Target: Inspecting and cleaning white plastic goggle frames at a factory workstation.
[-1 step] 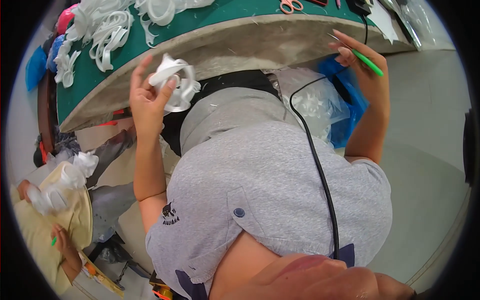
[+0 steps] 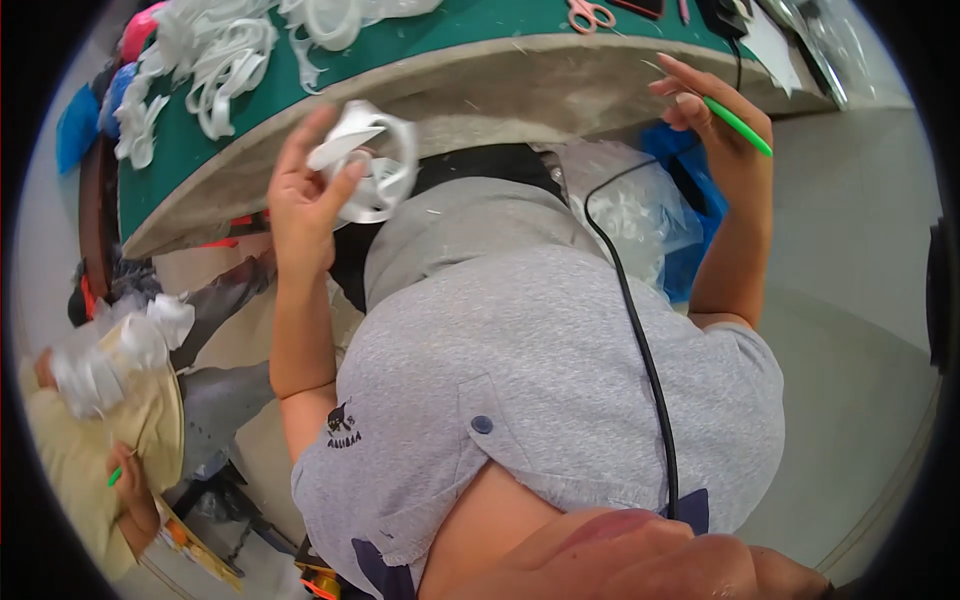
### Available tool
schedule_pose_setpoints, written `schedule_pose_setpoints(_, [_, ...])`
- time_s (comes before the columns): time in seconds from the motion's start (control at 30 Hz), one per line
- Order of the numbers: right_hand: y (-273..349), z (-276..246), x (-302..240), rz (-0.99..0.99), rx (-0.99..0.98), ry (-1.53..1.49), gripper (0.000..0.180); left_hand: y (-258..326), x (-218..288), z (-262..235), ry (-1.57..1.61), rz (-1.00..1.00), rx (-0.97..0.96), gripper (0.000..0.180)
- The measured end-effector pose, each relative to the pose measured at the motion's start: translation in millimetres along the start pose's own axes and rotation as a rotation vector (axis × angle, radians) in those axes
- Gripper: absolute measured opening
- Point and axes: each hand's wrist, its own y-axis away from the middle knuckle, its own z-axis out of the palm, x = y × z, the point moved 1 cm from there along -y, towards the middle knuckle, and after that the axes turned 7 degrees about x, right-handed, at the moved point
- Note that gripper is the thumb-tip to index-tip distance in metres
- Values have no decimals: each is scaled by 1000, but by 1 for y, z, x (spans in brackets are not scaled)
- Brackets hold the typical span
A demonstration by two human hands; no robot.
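Observation:
Raised in front of the table edge, my left hand [image 2: 305, 195] pinches a white ring-shaped part [image 2: 380, 205] between thumb and fingers. The part has a round rim with curved strips inside it; its material I cannot make out. Out to the right, my right hand [image 2: 735, 130] grips a thin tool with a green handle [image 2: 738, 127]. A slender metal tip on it points up and left, past my fingertips. The two hands are well apart, and the tool does not touch the white part.
The green-topped table [image 2: 440, 60] carries a heap of white curved pieces [image 2: 235, 70], pink scissors [image 2: 590, 15] and a black device [image 2: 725, 15]. Clear plastic bags [image 2: 630, 210] lie below. A black cable [image 2: 640, 340] runs down my shirt. To the left, another person [image 2: 100, 420] holds white parts.
My left hand has moved slightly right and turned the white part, so its round rim shows more fully. My right hand stays almost where it was with the tool.

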Motion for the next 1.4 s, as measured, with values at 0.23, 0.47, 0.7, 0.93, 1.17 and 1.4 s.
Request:
schedule_pose_setpoints(0.23, [-17, 124, -20, -347, -204, -411, 9, 8, -6, 5, 573, -317, -37, 40])
schedule_pose_setpoints(0.47, [-30, 179, -28, -598, -148, -287, 12, 14, 1, 3, 564, -265, 70, 36])
schedule_pose_setpoints(0.7, [-34, 190, -24, -656, -70, -179, 9, 18, 4, -3, 589, -202, 20, 28])
schedule_pose_setpoints(0.93, [-27, 182, -23, -365, -66, -449, 8, 17, 2, -3, 531, -295, -14, 27])
schedule_pose_setpoints(1.17, [-21, 182, -17, -300, -270, -422, 9, 11, -14, -4, 626, -292, 172, 26])
schedule_pose_setpoints(1.4, [-23, 198, -12, 83, -317, -748, 17, 17, -4, 5, 750, -398, 145, 23])
